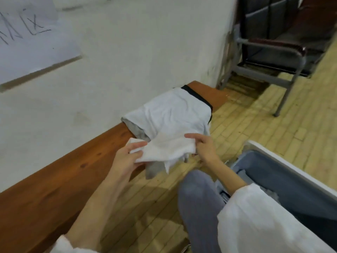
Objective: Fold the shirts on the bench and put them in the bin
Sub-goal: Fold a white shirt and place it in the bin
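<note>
Left hand: your left hand (127, 156) grips the left end of the white shirt (169, 148), with the thumb on top and the fingers curled under the cloth.
Right hand: your right hand (204, 147) pinches the shirt's right edge, fingers curled round it.
White shirt: it hangs bunched between your two hands, just over the near edge of the bench (63, 176), and one corner droops toward the floor (273, 115).
Pile: farther along the bench lies a black-trimmed shirt (175, 110), close to the wall and draped over the front edge. A grey garment (152, 170) lies under it and hangs off the bench below your hands.
Bench: it is reddish-brown wood and runs along the white wall from near left to far right.
Bin: the bin (273, 156) stands on the floor to the right, beside your knee (197, 198), with a white rim and blue lining. Your right sleeve (255, 216) hides much of its inside.
Beyond: a metal-framed chair (273, 52) stands far right, and a sheet of paper (27, 42) hangs on the wall far left.
</note>
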Available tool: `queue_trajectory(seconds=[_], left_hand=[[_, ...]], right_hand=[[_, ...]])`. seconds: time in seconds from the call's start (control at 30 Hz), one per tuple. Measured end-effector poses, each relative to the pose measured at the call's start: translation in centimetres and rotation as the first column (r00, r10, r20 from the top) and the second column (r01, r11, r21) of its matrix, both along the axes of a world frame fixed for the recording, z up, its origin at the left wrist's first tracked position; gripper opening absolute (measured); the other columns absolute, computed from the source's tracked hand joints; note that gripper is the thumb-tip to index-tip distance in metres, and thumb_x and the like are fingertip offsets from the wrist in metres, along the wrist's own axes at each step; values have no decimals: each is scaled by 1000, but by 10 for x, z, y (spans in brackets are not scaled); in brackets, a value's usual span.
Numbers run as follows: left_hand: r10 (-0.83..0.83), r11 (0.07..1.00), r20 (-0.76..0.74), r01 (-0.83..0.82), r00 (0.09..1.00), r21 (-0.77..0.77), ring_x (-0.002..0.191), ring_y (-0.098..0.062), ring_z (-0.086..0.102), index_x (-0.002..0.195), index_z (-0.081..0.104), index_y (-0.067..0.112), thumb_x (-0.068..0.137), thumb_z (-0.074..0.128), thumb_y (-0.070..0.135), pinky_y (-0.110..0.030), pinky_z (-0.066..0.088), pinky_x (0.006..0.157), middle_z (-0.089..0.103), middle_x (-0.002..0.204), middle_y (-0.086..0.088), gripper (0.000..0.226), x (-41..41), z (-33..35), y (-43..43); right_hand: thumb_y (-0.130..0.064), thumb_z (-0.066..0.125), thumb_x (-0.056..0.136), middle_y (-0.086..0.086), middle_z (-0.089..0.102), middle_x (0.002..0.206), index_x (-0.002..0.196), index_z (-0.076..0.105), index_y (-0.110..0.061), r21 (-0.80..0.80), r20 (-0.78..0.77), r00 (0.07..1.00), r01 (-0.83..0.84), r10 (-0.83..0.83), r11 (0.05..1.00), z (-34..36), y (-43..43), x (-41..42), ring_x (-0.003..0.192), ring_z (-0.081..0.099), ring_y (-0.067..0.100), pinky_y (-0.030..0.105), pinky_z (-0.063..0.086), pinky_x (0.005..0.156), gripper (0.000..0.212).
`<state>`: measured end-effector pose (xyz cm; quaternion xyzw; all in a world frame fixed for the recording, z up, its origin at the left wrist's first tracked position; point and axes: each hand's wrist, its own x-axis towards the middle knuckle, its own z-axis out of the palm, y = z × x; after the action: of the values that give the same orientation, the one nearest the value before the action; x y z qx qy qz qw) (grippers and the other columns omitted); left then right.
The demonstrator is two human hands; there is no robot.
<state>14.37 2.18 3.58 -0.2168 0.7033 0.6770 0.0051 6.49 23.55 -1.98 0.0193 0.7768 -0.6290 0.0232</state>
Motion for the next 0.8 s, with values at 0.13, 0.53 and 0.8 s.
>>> queue_trajectory(seconds=[0.13,0.53,0.8], left_hand=[[-193,981,4,193,981,-3,77,-15,63,116,61,-2,92,44,-10,-18,56,57,61,107,-16,30,-48,-13,89],[-518,831,369,556,772,4,103,-32,55,112,63,0,90,38,-17,-24,55,57,47,131,-18,38,-121,-141,340],[-563,701,579,712,590,-43,97,-31,48,117,63,1,90,38,-14,-22,52,48,47,122,-14,40,-136,-225,389]], right_hand=[[13,28,87,16,63,93,100,68,-11,-109,82,970,238,-230,965,-18,96,3,71,60,22,25,53,54,49],[-8,46,96,9,50,127,107,70,-8,23,376,665,689,-645,724,-129,316,52,95,51,24,22,49,56,27],[-8,45,97,15,55,124,110,68,-4,136,480,541,732,-691,668,-215,351,63,92,54,26,28,53,60,27]])
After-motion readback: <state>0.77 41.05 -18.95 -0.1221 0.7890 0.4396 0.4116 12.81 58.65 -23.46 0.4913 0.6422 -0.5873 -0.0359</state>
